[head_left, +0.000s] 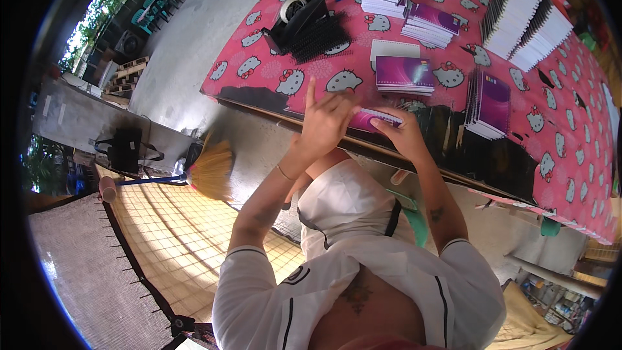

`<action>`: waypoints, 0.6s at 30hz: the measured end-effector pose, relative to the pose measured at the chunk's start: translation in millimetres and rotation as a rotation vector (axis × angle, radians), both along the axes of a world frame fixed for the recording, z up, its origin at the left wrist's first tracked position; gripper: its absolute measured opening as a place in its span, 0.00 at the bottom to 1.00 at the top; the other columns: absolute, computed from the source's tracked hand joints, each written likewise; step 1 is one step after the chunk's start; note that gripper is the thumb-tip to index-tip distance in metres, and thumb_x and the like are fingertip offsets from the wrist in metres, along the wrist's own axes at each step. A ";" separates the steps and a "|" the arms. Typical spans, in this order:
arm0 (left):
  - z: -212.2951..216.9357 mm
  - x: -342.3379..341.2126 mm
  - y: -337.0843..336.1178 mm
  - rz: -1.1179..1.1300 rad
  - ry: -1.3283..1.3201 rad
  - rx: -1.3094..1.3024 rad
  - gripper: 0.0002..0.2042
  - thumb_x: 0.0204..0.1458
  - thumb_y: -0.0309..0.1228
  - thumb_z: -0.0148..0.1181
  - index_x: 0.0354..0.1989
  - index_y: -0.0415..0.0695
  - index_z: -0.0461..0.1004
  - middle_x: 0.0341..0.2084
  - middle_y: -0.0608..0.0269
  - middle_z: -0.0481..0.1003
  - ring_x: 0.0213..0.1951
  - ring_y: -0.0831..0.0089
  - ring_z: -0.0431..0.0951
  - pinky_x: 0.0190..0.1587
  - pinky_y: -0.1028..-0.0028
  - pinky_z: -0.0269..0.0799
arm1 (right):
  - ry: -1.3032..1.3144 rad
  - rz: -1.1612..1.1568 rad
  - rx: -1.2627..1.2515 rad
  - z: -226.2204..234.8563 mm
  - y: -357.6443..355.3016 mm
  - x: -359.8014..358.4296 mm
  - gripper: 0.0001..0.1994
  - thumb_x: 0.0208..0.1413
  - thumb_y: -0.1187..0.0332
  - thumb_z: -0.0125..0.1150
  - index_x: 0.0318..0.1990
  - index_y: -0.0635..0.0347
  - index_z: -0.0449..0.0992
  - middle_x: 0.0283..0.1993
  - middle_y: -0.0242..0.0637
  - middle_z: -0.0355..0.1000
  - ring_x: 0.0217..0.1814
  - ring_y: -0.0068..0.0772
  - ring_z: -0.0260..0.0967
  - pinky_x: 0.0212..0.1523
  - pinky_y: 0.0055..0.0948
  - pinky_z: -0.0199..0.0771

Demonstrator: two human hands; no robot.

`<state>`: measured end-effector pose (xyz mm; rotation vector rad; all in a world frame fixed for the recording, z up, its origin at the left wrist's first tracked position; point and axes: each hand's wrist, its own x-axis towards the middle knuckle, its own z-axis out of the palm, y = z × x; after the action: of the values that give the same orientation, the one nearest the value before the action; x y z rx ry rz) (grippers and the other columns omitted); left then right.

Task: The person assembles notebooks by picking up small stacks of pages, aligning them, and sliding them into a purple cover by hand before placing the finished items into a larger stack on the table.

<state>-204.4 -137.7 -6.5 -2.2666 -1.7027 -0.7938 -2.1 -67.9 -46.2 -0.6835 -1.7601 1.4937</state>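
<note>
Just over the table's near edge, my right hand grips a small purple notebook by its right end, thumb on top. My left hand is at the notebook's left end. Its index finger points up while the other fingers curl in, and whatever they pinch is hidden. Beyond my hands lies a short stack of purple spiral notebooks, with a white-paged one behind it. Black binding coils lie in a heap to the left, against a black tape dispenser with a roll of tape.
The table has a pink cartoon-print cover, torn along the near edge. More notebook stacks stand right and back, beside tall piles of coil-bound white pads. A yellow broom with a blue handle leans at the left.
</note>
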 end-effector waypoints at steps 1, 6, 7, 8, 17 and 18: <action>0.4 -0.4 2.2 -0.059 -0.016 0.136 0.07 0.55 0.33 0.62 0.40 0.47 0.79 0.33 0.67 0.80 0.39 0.68 0.80 0.69 0.45 0.44 | -0.002 0.007 -0.019 0.2 -0.1 -0.5 0.12 0.59 0.73 0.63 0.49 0.68 0.78 0.42 0.33 0.78 0.42 0.17 0.71 0.44 0.20 0.73; 10.3 -4.7 2.4 -0.106 -0.078 -0.011 0.09 0.53 0.35 0.64 0.39 0.46 0.79 0.32 0.66 0.79 0.38 0.66 0.79 0.69 0.45 0.46 | 0.005 0.002 -0.036 -0.5 -1.0 -0.4 0.12 0.59 0.73 0.63 0.48 0.68 0.78 0.40 0.33 0.78 0.41 0.18 0.71 0.44 0.20 0.73; 14.0 -5.2 4.4 -0.108 -0.074 -0.008 0.09 0.53 0.35 0.64 0.38 0.46 0.79 0.32 0.66 0.79 0.38 0.66 0.79 0.69 0.45 0.46 | -0.008 -0.006 -0.024 2.1 -1.1 -0.4 0.12 0.59 0.73 0.63 0.48 0.68 0.78 0.40 0.33 0.78 0.41 0.18 0.71 0.44 0.20 0.73; 13.3 -7.4 5.1 -0.119 -0.064 0.000 0.09 0.52 0.35 0.64 0.38 0.46 0.79 0.31 0.66 0.78 0.38 0.66 0.79 0.69 0.45 0.46 | -0.010 -0.013 -0.005 2.0 -1.5 -0.4 0.12 0.58 0.73 0.63 0.48 0.67 0.78 0.39 0.33 0.78 0.39 0.17 0.71 0.42 0.21 0.73; 11.0 -11.1 8.2 -0.166 -0.124 -0.053 0.12 0.46 0.35 0.70 0.38 0.48 0.79 0.34 0.66 0.77 0.43 0.65 0.78 0.69 0.44 0.45 | -0.005 -0.047 0.109 -8.4 1.3 -3.6 0.11 0.57 0.73 0.64 0.46 0.67 0.78 0.37 0.36 0.79 0.36 0.20 0.72 0.39 0.23 0.73; 10.7 -11.9 9.0 -0.184 -0.153 -0.061 0.12 0.45 0.35 0.70 0.38 0.48 0.79 0.34 0.66 0.78 0.44 0.65 0.78 0.69 0.43 0.45 | -0.008 -0.041 0.111 -7.4 1.0 -3.2 0.11 0.57 0.73 0.64 0.46 0.67 0.78 0.37 0.37 0.79 0.36 0.20 0.73 0.40 0.23 0.73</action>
<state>-216.3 -128.7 4.2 -2.4895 -1.6171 -0.9901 -5.3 -66.9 -53.6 -0.6649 -1.8094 1.3570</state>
